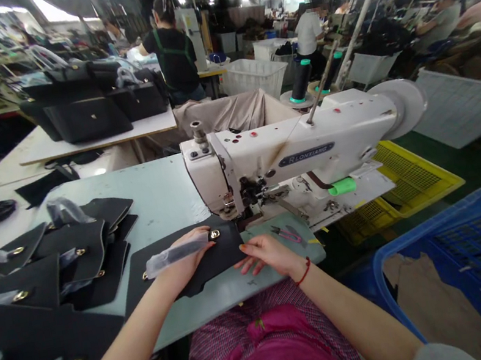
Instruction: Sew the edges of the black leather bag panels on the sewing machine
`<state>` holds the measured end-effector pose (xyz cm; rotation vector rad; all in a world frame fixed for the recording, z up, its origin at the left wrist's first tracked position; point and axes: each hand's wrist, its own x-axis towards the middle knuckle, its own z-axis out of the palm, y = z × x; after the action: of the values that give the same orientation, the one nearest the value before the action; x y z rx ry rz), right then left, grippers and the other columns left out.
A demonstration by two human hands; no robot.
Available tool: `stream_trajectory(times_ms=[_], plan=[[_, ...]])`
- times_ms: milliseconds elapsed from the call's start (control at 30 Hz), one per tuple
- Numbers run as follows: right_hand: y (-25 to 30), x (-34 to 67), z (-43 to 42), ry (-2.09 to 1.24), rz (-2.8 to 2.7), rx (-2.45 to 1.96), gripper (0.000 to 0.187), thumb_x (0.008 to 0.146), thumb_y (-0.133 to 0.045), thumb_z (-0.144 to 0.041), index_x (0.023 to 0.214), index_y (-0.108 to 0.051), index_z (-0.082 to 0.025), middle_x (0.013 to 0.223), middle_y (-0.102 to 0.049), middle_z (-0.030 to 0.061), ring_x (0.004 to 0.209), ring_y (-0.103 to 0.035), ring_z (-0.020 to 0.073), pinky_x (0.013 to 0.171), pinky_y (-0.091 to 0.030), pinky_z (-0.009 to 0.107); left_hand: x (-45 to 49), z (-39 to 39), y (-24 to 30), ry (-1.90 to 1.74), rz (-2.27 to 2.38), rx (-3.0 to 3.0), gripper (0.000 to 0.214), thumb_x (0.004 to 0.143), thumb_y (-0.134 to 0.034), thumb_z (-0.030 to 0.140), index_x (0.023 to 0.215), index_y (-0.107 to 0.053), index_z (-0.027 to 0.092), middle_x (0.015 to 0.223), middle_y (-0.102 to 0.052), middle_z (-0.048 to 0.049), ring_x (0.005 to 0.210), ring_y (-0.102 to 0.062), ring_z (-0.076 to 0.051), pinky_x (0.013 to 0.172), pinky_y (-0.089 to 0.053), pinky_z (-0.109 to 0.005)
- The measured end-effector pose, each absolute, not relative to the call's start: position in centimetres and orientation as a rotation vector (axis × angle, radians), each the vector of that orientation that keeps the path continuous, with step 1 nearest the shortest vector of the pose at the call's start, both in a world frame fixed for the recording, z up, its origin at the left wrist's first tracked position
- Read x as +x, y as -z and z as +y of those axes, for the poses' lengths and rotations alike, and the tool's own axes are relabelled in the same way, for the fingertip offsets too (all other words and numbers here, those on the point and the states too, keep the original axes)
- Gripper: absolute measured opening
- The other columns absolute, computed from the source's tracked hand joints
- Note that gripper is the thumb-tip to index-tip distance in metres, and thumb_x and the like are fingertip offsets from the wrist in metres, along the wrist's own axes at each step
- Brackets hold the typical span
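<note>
A black leather bag flap lies on the pale green sewing table, just in front of the presser foot of a white Lonxiang sewing machine. Its brass clasp is covered at one side by a clear plastic strip. My left hand presses on that strip and the flap. My right hand rests with its fingers apart on the flap's near edge. Pink-handled snips lie just beyond my right hand. Several similar flaps are piled to my left.
A blue crate holding brown material stands to my right, and a yellow crate sits beyond the machine. Finished black bags stand on a back table. Co-workers stand farther off among white bins.
</note>
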<state>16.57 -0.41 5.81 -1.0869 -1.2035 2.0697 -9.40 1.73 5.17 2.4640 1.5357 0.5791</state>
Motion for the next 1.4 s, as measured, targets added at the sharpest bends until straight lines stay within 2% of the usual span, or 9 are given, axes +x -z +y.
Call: stream_trajectory(times_ms=[267,667,967,1100,1400], plan=[[-5.6,16.5,-0.7,-2.044,-1.189,-1.096,0.049,0.076,-0.067,-0.060,0.078,-0.059,-0.012,0.087,-0.074,0.0153,0.066,-0.071,0.0161,0.047,-0.047,0.017,-8.9,1.5,-6.0,-0.529,1.550,2.492,0.048,0.095,-0.037,0.053,0.119,-0.057,0.015,0.126,-0.063,-0.0155,0.119,-0.058,-0.027,0.108,-0.040,-0.041],[-4.9,16.2,-0.9,-1.982,-1.204,-1.095,0.046,0.077,-0.065,-0.059,0.080,-0.057,-0.014,0.084,-0.075,0.0136,0.065,-0.071,0.0170,0.047,-0.048,0.018,-8.9,1.3,-6.2,-0.614,1.490,2.537,0.039,0.096,-0.042,0.048,0.114,-0.060,0.018,0.123,-0.065,-0.0100,0.117,-0.060,-0.022,0.107,-0.043,-0.038],[-1.6,15.1,-1.9,-1.569,-1.448,-1.213,0.051,0.087,-0.047,-0.064,0.073,-0.055,-0.016,0.065,-0.069,0.0050,0.054,-0.064,0.0120,0.052,-0.046,0.021,-9.6,1.8,-5.3,-0.459,1.405,2.830,0.032,0.097,-0.043,0.038,0.109,-0.064,0.017,0.130,-0.063,-0.0119,0.119,-0.059,-0.024,0.109,-0.041,-0.040],[-1.0,14.9,-1.9,-1.578,-1.427,-1.186,0.051,0.087,-0.047,-0.064,0.071,-0.055,-0.016,0.061,-0.066,0.0031,0.051,-0.061,0.0115,0.052,-0.048,0.022,-9.6,1.9,-5.4,-0.327,1.471,2.813,0.032,0.096,-0.043,0.039,0.109,-0.064,0.019,0.129,-0.063,-0.0106,0.120,-0.059,-0.024,0.108,-0.041,-0.040],[-2.0,15.2,-1.7,-1.682,-1.390,-1.193,0.054,0.083,-0.049,-0.068,0.070,-0.054,-0.016,0.058,-0.065,0.0024,0.050,-0.061,0.0111,0.051,-0.048,0.022,-9.7,2.2,-6.0,-0.342,1.486,2.579,0.031,0.094,-0.041,0.037,0.111,-0.064,0.023,0.128,-0.064,-0.0077,0.121,-0.057,-0.023,0.109,-0.039,-0.041]])
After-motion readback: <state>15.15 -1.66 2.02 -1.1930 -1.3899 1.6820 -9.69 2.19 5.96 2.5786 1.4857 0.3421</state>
